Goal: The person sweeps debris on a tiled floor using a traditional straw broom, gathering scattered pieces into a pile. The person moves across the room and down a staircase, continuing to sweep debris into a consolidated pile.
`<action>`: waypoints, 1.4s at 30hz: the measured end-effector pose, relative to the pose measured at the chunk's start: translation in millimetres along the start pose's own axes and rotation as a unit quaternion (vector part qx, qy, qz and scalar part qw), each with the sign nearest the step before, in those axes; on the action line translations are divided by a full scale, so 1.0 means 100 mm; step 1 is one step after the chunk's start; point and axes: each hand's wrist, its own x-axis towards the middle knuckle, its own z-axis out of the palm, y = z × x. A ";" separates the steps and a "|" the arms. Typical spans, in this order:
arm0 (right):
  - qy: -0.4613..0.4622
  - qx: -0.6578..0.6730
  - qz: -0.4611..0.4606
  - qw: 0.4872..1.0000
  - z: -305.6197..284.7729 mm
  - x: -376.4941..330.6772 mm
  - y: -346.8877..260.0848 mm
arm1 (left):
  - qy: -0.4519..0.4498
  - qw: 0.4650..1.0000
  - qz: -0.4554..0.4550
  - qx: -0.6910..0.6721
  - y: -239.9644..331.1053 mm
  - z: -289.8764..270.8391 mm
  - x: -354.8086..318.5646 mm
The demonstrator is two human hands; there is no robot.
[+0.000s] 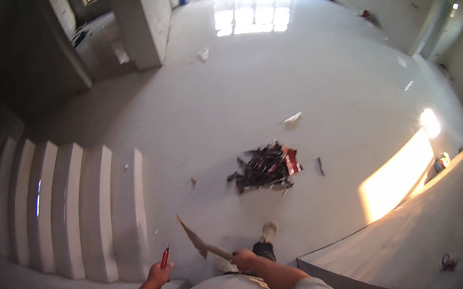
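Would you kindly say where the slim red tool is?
In the head view, the red tool is low, left of centre, in the left hand, right of the grey staircase.

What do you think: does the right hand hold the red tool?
No, the left hand holds the red tool; the right hand grips a tan object.

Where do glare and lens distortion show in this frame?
Head view: a sunlit patch at right looks blown out, and a bright window reflection glares off the floor near the top; also head view: staircase edges bow, corners black.
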 end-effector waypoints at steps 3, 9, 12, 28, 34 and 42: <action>-0.056 0.011 0.017 0.998 -0.18 0.49 -0.33 | 0.023 0.995 -0.094 -0.027 -0.06 0.00 -0.10; -0.071 0.098 0.043 0.992 -0.94 1.46 -0.91 | 0.073 0.979 -0.114 0.155 -0.66 -0.03 -0.60; -0.058 0.131 0.093 0.985 -1.57 2.18 -0.83 | -0.057 0.964 -0.093 0.243 -1.40 -0.20 -0.97; 0.387 0.447 0.286 0.754 -4.73 0.51 2.64 | 0.010 0.998 -0.023 0.065 2.84 0.92 0.71; 0.500 0.471 0.291 0.666 -4.51 -0.23 2.44 | 0.001 0.992 -0.069 0.102 3.08 0.83 0.80; 0.300 0.581 0.150 0.742 -3.85 -0.28 1.43 | 0.026 0.968 -0.152 0.199 2.25 0.34 1.09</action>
